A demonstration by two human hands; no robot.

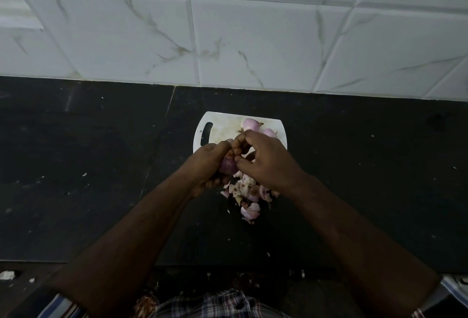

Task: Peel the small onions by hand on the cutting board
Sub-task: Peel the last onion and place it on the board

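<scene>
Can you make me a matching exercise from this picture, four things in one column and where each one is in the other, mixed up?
Things:
1. onion being peeled
2. peeled onions
3. pile of skins
4. handle slot

Places:
A. far edge of the cutting board
B. left side of the board
C. held in the left hand, with the right hand picking at it
D. on the dark counter, below the hands

Pairs: 1-C, 2-A, 3-D, 4-B
</scene>
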